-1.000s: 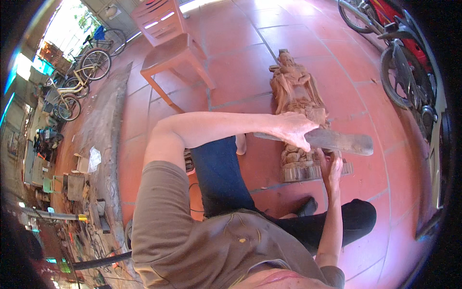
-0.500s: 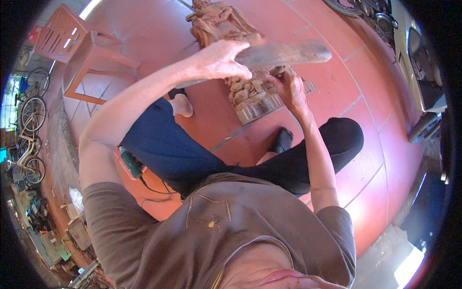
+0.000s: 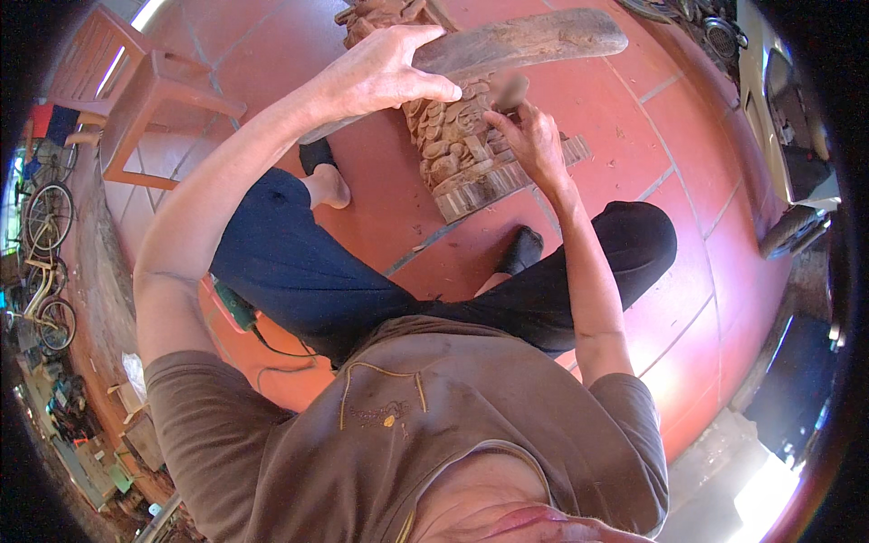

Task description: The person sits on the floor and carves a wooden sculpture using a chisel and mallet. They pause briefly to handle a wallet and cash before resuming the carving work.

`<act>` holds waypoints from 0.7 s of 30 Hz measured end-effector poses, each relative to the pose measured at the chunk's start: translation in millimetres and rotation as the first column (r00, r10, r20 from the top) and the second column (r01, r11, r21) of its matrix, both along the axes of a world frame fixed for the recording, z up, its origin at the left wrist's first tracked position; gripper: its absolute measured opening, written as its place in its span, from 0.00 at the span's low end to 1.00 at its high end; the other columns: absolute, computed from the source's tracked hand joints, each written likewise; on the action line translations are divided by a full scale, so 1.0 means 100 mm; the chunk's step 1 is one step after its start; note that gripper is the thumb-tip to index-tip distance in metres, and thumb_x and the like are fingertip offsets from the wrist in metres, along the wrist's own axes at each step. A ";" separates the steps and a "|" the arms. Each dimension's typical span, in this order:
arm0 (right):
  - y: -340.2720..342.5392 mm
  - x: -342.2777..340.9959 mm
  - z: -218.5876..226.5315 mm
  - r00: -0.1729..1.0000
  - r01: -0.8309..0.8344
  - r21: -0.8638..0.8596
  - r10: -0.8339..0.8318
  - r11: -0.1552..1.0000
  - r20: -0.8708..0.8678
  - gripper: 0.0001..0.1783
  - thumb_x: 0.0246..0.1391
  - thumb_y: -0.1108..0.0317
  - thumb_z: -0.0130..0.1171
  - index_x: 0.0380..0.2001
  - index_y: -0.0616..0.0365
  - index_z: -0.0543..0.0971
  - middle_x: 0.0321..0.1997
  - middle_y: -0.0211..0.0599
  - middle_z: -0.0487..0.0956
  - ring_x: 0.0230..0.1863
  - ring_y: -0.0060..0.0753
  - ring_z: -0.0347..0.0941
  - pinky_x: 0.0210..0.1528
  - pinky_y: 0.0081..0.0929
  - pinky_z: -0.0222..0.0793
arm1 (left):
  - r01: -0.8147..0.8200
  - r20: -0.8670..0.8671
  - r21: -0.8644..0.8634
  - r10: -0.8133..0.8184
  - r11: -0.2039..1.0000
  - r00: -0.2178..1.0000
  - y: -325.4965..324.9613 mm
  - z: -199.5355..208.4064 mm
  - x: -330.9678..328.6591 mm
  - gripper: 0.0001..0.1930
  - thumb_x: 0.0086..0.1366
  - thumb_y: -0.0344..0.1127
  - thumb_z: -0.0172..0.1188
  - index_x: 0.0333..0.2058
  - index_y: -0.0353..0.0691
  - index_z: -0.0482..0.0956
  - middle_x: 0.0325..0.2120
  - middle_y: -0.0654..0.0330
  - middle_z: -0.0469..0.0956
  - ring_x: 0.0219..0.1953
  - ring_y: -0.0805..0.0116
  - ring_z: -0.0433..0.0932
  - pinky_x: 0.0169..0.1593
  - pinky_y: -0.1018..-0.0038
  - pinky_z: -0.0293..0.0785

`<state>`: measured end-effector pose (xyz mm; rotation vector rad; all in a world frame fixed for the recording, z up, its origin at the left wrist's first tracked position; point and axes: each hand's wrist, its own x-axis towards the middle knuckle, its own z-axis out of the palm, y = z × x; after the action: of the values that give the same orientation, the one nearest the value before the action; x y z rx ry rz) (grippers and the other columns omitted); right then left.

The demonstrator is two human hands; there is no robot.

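My left hand (image 3: 385, 77) grips a long, worn wooden slat (image 3: 529, 41) with a rounded end, between the thumb and spread fingers. The slat is held above a brown carved wooden statue (image 3: 448, 149) that lies on the floor and partly hides its middle. Dense rounded relief covers the statue's near part, which ends in a ridged base. Just over this relief, my right hand (image 3: 534, 136) is closed on a small brown object (image 3: 510, 92) with a rounded end, smeared by motion; its kind cannot be made out.
A reddish-brown plastic chair (image 3: 172, 100) stands on the tiled floor (image 3: 670, 299) at the far left. A green corded power tool (image 3: 237, 306) lies beside my left leg. Bicycles (image 3: 50, 217) line the left side. At the right are parked vehicles, with a wheel (image 3: 787, 233) showing.
The slat and my left hand have moved up and away from the statue's near part, uncovering more relief. My right hand has shifted slightly left and up with the small brown object.
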<state>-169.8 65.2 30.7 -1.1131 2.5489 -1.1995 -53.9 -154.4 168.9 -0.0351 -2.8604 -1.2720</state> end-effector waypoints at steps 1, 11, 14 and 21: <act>-0.01 -0.01 0.00 1.000 -0.008 -0.016 0.008 1.000 -0.020 0.18 0.56 0.58 0.65 0.38 0.65 0.80 0.30 0.50 0.83 0.33 0.43 0.82 0.38 0.37 0.73 | -0.004 0.005 0.004 0.004 1.000 1.000 0.00 0.00 0.01 0.50 0.53 0.48 0.73 0.64 0.19 0.58 0.31 0.52 0.77 0.22 0.73 0.70 0.26 0.76 0.68; -0.15 -0.18 -0.14 0.984 -0.044 -0.040 0.036 0.998 -0.177 0.18 0.58 0.57 0.64 0.36 0.66 0.78 0.28 0.55 0.80 0.30 0.58 0.78 0.34 0.43 0.71 | -0.026 -0.179 -0.102 0.007 0.994 0.984 0.00 -0.05 -0.02 0.35 0.56 0.49 0.70 0.52 0.26 0.70 0.34 0.45 0.80 0.33 0.63 0.79 0.38 0.68 0.73; -0.18 -0.16 -0.12 0.979 -0.048 -0.044 0.038 0.998 -0.203 0.20 0.58 0.55 0.64 0.34 0.65 0.77 0.26 0.55 0.79 0.30 0.60 0.77 0.32 0.45 0.70 | -0.017 -0.087 -0.085 0.009 0.996 0.996 -0.02 -0.04 0.02 0.45 0.56 0.49 0.70 0.64 0.26 0.62 0.32 0.52 0.79 0.22 0.73 0.71 0.26 0.74 0.70; -0.16 -0.10 -0.11 0.966 -0.061 -0.086 0.037 0.994 -0.258 0.22 0.57 0.53 0.64 0.32 0.65 0.75 0.24 0.56 0.77 0.30 0.64 0.74 0.30 0.47 0.68 | -0.016 0.039 -0.166 0.022 0.986 0.999 -0.06 -0.02 0.01 0.45 0.58 0.54 0.67 0.63 0.24 0.62 0.28 0.52 0.77 0.19 0.71 0.70 0.26 0.71 0.70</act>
<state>-180.2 48.8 20.1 -1.4297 2.6527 -1.2481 -52.6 -160.0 167.0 0.0168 -2.9853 -1.0410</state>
